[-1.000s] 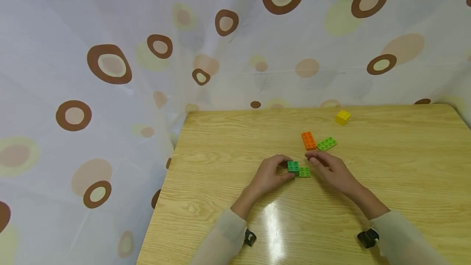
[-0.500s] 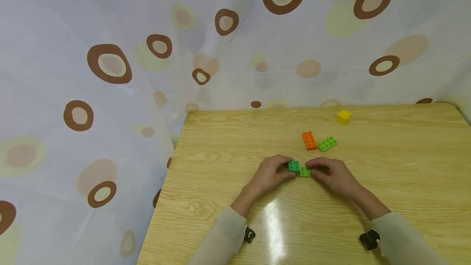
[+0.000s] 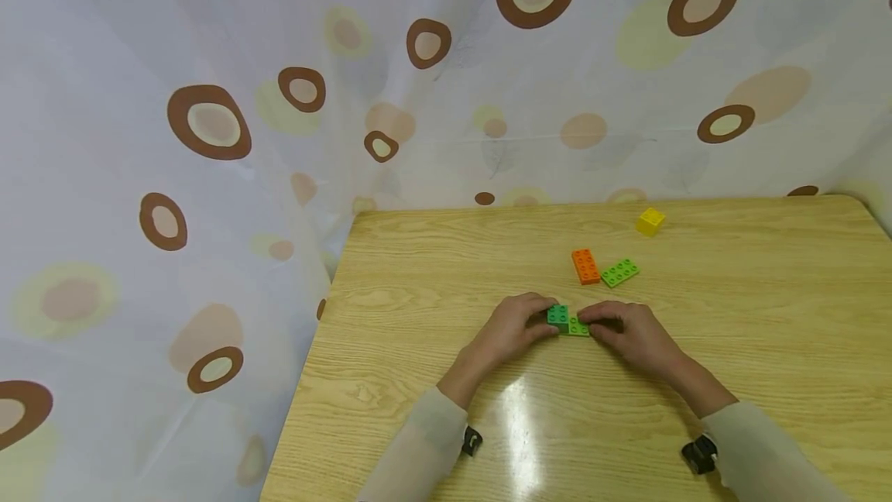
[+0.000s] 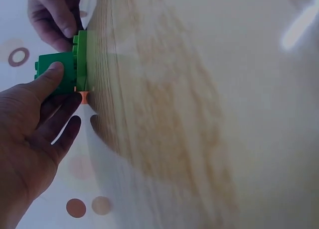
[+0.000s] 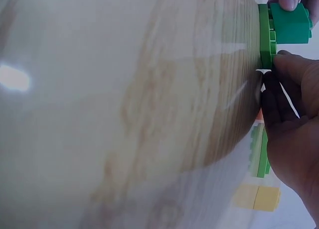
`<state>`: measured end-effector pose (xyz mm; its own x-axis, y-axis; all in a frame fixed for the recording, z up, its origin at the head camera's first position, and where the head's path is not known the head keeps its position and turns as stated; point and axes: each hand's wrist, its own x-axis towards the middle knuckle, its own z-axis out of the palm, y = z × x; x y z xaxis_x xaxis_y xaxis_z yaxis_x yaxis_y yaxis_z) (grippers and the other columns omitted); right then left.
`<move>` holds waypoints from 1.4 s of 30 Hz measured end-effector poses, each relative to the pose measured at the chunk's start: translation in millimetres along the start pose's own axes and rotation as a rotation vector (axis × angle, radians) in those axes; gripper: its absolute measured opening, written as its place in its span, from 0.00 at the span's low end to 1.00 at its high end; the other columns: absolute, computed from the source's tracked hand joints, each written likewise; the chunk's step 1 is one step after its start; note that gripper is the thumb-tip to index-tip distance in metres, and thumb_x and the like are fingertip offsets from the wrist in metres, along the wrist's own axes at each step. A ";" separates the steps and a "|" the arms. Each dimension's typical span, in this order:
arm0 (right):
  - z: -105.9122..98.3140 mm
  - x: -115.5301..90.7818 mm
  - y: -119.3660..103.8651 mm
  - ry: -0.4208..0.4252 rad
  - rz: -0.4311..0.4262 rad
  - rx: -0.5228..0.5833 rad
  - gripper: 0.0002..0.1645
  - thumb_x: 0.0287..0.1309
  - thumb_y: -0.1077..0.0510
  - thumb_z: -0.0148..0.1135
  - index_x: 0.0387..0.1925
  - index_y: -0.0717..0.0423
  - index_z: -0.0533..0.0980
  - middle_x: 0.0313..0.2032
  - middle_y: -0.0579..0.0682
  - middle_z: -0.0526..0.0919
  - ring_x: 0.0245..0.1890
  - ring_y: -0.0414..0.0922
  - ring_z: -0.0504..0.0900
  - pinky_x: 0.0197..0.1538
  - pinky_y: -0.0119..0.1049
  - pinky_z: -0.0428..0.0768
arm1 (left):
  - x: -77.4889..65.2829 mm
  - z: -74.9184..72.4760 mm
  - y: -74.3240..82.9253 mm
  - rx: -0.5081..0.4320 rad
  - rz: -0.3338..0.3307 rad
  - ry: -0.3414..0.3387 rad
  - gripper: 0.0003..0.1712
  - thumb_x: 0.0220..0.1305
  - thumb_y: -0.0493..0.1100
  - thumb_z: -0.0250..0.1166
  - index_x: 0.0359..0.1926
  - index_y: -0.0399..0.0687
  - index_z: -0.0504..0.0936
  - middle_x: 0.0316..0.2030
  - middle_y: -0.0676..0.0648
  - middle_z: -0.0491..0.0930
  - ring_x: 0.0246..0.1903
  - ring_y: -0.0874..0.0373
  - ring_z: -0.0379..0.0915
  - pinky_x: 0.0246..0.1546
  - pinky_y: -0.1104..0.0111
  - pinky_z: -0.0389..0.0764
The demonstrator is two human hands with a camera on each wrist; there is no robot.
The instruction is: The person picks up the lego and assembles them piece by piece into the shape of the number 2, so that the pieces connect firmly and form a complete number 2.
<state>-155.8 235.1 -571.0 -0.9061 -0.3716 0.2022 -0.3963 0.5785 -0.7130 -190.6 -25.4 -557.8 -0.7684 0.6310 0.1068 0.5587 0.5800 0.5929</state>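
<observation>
My left hand (image 3: pixel 512 326) pinches a dark green building brick (image 3: pixel 558 318) between thumb and fingers. That brick sits over the left part of a light green flat brick (image 3: pixel 578 327), and the studs on the right part show. At the right end of the flat brick, my right hand (image 3: pixel 632 334) holds its edge with thumb and fingertips. In the left wrist view, the thumb lies on the side of the dark green brick (image 4: pixel 56 69). The right wrist view has the thumb at the end of the light green flat brick (image 5: pixel 266 37).
Beyond the hands on the wooden table (image 3: pixel 432 254) lie an orange eight-stud brick (image 3: pixel 585 266) and another light green flat brick (image 3: pixel 620 273). Farther back stands a yellow brick (image 3: pixel 650 221). A patterned curtain (image 3: pixel 446 99) hangs behind the table and along its left side.
My right hand has come in from just above and right of the light green flat brick to grip its right end. The left hand has kept its hold on the dark green brick.
</observation>
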 end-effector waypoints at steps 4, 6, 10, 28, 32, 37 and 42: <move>0.1 -0.4 -0.5 0.004 0.002 0.000 0.16 0.65 0.67 0.72 0.51 0.49 0.89 0.51 0.47 0.90 0.55 0.52 0.86 0.56 0.26 0.80 | 1.6 -1.1 1.5 0.048 0.023 -0.017 0.24 0.73 0.50 0.69 0.66 0.51 0.82 0.59 0.53 0.84 0.59 0.63 0.79 0.65 0.75 0.74; 0.3 -0.5 -0.4 0.005 -0.003 0.000 0.16 0.65 0.68 0.72 0.51 0.49 0.89 0.51 0.47 0.90 0.55 0.52 0.86 0.56 0.26 0.80 | 2.0 -2.2 3.3 0.071 0.029 -0.026 0.25 0.73 0.50 0.69 0.67 0.50 0.82 0.59 0.53 0.84 0.59 0.63 0.79 0.65 0.75 0.74; 0.9 -0.4 0.4 0.006 -0.011 0.002 0.17 0.65 0.68 0.72 0.51 0.49 0.89 0.51 0.46 0.90 0.55 0.52 0.86 0.55 0.25 0.80 | 2.5 -2.8 4.9 0.101 0.031 -0.031 0.25 0.74 0.50 0.69 0.67 0.49 0.81 0.60 0.52 0.84 0.60 0.62 0.79 0.65 0.74 0.74; 1.1 1.3 -3.1 0.017 0.000 -0.011 0.16 0.65 0.69 0.71 0.51 0.53 0.88 0.51 0.49 0.90 0.55 0.54 0.87 0.56 0.26 0.80 | 4.6 1.9 -3.3 0.153 0.036 -0.009 0.25 0.73 0.54 0.69 0.65 0.53 0.83 0.59 0.54 0.85 0.60 0.62 0.80 0.64 0.70 0.77; 1.0 1.4 -4.1 -0.002 0.035 -0.012 0.16 0.65 0.69 0.71 0.51 0.52 0.88 0.51 0.48 0.90 0.55 0.53 0.86 0.56 0.31 0.82 | 4.8 5.0 -7.0 0.122 0.006 -0.008 0.24 0.71 0.55 0.71 0.64 0.56 0.84 0.58 0.56 0.85 0.59 0.64 0.80 0.64 0.71 0.76; 1.5 2.1 -4.3 -0.006 0.032 -0.021 0.16 0.65 0.69 0.71 0.51 0.52 0.88 0.51 0.48 0.91 0.55 0.53 0.87 0.56 0.36 0.84 | 3.6 8.9 -9.5 0.103 -0.028 0.010 0.23 0.70 0.56 0.72 0.62 0.58 0.85 0.58 0.58 0.85 0.59 0.66 0.79 0.64 0.72 0.76; 1.1 2.6 -5.7 0.004 0.028 -0.024 0.16 0.65 0.68 0.72 0.51 0.52 0.88 0.51 0.48 0.90 0.55 0.53 0.87 0.56 0.40 0.85 | 2.2 9.1 -8.6 0.063 -0.033 0.038 0.23 0.69 0.55 0.74 0.61 0.56 0.86 0.57 0.57 0.86 0.58 0.66 0.79 0.63 0.74 0.76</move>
<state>-155.7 230.0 -567.1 -0.9175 -0.3520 0.1852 -0.3742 0.6062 -0.7018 -194.3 -24.3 -570.0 -0.7975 0.5915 0.1191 0.5503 0.6321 0.5455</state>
